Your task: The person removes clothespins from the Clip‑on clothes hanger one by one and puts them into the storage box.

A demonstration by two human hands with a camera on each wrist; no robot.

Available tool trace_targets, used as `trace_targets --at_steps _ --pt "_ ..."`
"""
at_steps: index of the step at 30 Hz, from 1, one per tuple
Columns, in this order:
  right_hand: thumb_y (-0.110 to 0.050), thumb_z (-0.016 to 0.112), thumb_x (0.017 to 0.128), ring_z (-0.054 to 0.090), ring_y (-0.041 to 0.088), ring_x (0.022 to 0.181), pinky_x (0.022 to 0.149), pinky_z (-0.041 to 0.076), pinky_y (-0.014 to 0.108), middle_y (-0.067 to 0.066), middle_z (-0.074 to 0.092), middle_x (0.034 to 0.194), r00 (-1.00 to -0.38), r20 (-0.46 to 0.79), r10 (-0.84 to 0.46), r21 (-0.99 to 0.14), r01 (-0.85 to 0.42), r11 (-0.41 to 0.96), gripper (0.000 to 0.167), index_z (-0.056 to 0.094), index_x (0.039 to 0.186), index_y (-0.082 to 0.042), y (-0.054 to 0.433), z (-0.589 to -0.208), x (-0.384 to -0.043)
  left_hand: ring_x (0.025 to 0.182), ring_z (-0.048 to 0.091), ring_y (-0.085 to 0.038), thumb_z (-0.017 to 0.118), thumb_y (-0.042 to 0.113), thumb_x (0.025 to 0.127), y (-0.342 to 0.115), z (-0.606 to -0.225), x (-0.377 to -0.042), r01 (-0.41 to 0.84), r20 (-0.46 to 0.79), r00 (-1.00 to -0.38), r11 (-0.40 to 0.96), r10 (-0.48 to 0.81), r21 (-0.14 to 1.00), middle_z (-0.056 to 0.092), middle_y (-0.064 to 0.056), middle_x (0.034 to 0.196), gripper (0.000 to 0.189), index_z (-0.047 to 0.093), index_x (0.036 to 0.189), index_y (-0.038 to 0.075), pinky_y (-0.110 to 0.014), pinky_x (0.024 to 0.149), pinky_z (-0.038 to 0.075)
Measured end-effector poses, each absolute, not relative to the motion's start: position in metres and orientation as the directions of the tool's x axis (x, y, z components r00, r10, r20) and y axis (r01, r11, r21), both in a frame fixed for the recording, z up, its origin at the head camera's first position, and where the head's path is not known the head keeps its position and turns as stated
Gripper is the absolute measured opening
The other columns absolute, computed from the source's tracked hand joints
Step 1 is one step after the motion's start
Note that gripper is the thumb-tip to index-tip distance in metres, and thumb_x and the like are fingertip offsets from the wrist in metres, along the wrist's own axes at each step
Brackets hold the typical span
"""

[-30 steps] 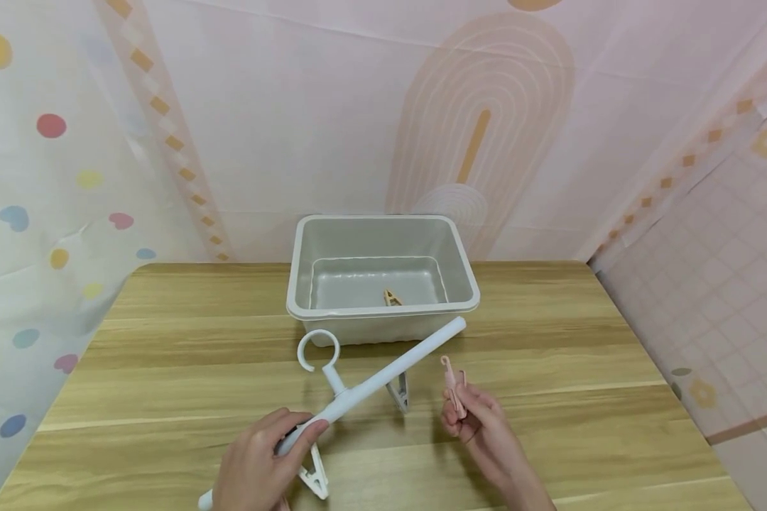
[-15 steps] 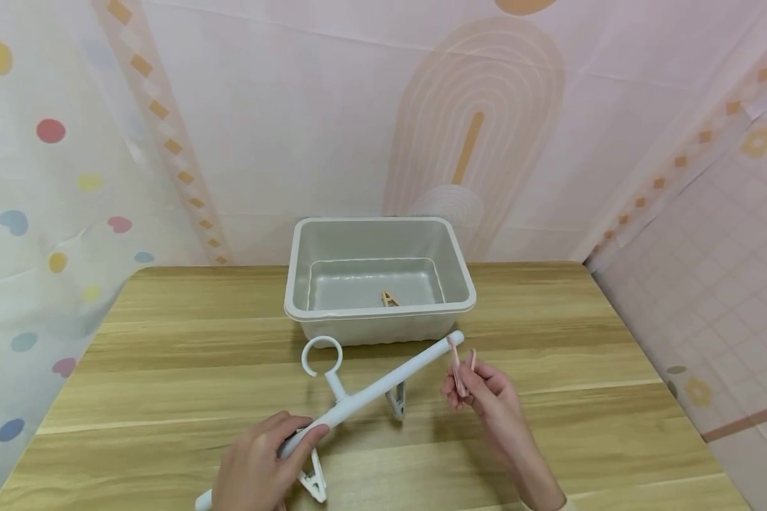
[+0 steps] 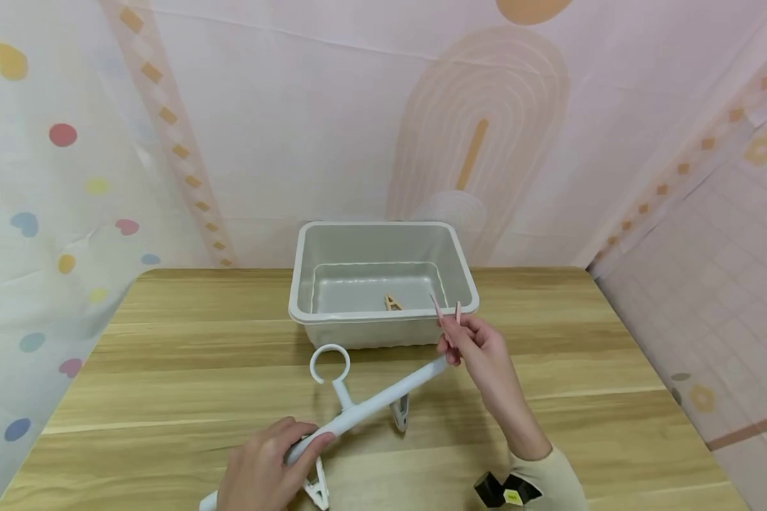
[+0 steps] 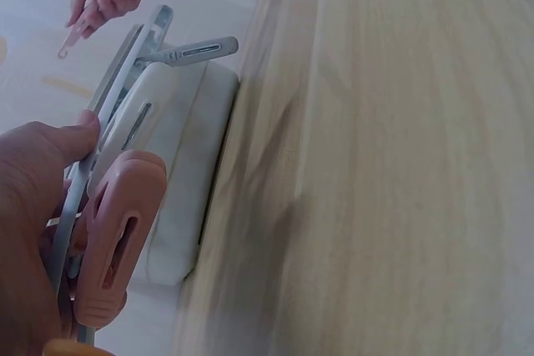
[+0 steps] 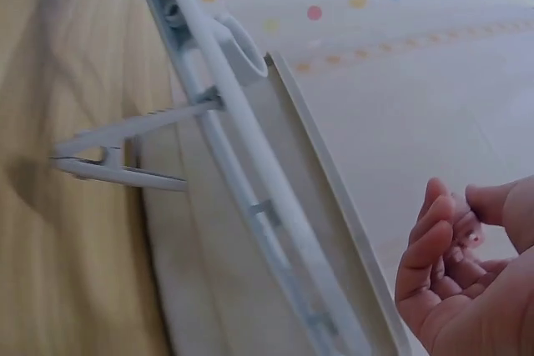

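My left hand point(image 3: 265, 461) grips the bar of a pale blue clip hanger point(image 3: 371, 404), whose round hook points up and away. Hanging from the bar are a grey clip point(image 3: 400, 413), a white clip point(image 3: 317, 490) and, beside my left fingers in the left wrist view, a pink clip point(image 4: 125, 239). My right hand point(image 3: 479, 348) pinches another pink clip point(image 3: 438, 309) between thumb and fingers. It is held above the bar's right end, in front of the bin's near right corner; in the right wrist view fingers mostly hide it.
A grey plastic bin point(image 3: 383, 314) stands at the back of the wooden table point(image 3: 185, 341), against a patterned cloth. Inside it lies one orange-tan clip point(image 3: 393, 303). An orange piece point(image 4: 75, 348) shows at the bottom edge of the left wrist view.
My right hand has risen with the pink clip from beside the bar's right end to above it. The clip's hook was at the bar's end half a second ago. My left hand keeps its grip.
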State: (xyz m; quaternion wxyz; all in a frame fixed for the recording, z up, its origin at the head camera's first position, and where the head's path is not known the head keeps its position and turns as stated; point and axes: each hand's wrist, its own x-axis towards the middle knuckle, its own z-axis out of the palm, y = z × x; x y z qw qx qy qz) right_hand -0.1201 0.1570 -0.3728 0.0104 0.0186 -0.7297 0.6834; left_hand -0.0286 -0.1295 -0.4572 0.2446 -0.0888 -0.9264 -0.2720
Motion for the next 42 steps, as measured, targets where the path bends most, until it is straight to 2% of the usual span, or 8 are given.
trace_targets --at_steps 3,7,13,21,24,27,34,42 --pt "-0.023 0.058 0.103 0.052 0.007 0.062 0.062 0.046 0.019 -0.006 0.062 0.07 -0.999 0.047 0.0 -0.995 -0.047 0.083 0.032 0.061 0.11 0.008 0.153 -0.368 -0.13 0.057 0.037 0.013 0.087 0.041 0.074 -0.13 -0.457 -0.028 0.275 0.483 -0.875 0.842 0.02 0.463 0.051 0.028 0.067 0.016 0.075 0.08 0.032 -0.018 0.046 0.032" --pt "-0.022 0.058 0.103 0.054 0.007 0.063 0.063 0.049 0.02 -0.005 0.062 0.071 -0.997 0.078 -0.013 -0.99 -0.079 0.113 0.026 0.06 0.107 0.004 0.15 -0.362 -0.142 0.055 0.034 0.013 0.086 0.042 0.075 -0.129 -0.458 -0.028 0.262 0.463 -0.886 0.841 0.016 0.473 0.046 0.029 0.065 0.016 0.075 0.079 0.032 -0.018 0.046 0.03" --pt "-0.024 0.061 0.101 0.058 0.008 0.064 0.063 0.052 0.02 -0.003 0.066 0.075 -0.993 0.106 -0.049 -0.977 -0.113 0.181 0.029 0.061 0.115 0.001 0.148 -0.352 -0.159 0.054 0.031 0.013 0.086 0.04 0.075 -0.128 -0.458 -0.029 0.266 0.463 -0.886 0.833 0.014 0.485 0.042 0.029 0.063 0.016 0.075 0.079 0.031 -0.016 0.046 0.029" --pt "-0.031 0.069 0.096 0.064 0.015 0.066 0.063 0.053 0.023 0.018 0.074 0.088 -0.983 0.183 -0.033 -0.889 -0.18 0.422 0.03 0.065 0.112 -0.005 0.147 -0.343 -0.177 0.055 0.033 0.014 0.087 0.04 0.074 -0.122 -0.462 -0.029 0.289 0.48 -0.877 0.818 0.018 0.497 0.046 0.03 0.066 0.015 0.074 0.079 0.034 -0.016 0.046 0.03" --pt "-0.03 0.07 0.096 0.067 0.024 0.069 0.06 0.051 0.022 0.017 0.075 0.089 -0.98 0.198 -0.023 -0.855 -0.184 0.485 0.03 0.066 0.113 -0.006 0.146 -0.341 -0.183 0.055 0.034 0.014 0.086 0.041 0.075 -0.12 -0.463 -0.028 0.28 0.454 -0.891 0.816 0.023 0.507 0.046 0.031 0.066 0.015 0.074 0.079 0.034 -0.016 0.047 0.031" --pt "-0.03 0.071 0.095 0.068 0.027 0.07 0.058 0.049 0.022 0.015 0.075 0.087 -0.977 0.214 -0.017 -0.838 -0.192 0.511 0.03 0.066 0.112 -0.006 0.145 -0.341 -0.189 0.056 0.036 0.014 0.085 0.042 0.076 -0.118 -0.462 -0.027 0.262 0.422 -0.907 0.813 0.022 0.52 0.047 0.031 0.066 0.015 0.074 0.079 0.033 -0.018 0.047 0.032" --pt "-0.029 0.072 0.094 0.064 0.008 0.062 0.056 0.047 0.023 0.013 0.075 0.085 -0.963 0.268 -0.024 -0.787 -0.234 0.571 0.029 0.066 0.108 -0.004 0.144 -0.344 -0.201 0.056 0.036 0.013 0.084 0.043 0.077 -0.115 -0.459 -0.028 0.243 0.39 -0.921 0.806 0.017 0.539 0.049 0.031 0.067 0.014 0.074 0.079 0.033 -0.018 0.048 0.033" --pt "-0.031 0.072 0.093 0.071 0.023 0.069 0.056 0.047 0.024 0.012 0.075 0.087 -0.961 0.275 -0.028 -0.744 -0.231 0.627 0.03 0.067 0.106 -0.004 0.137 -0.339 -0.213 0.056 0.037 0.013 0.085 0.043 0.076 -0.113 -0.459 -0.029 0.262 0.407 -0.913 0.802 0.026 0.536 0.048 0.032 0.067 0.015 0.074 0.079 0.033 -0.018 0.048 0.033"
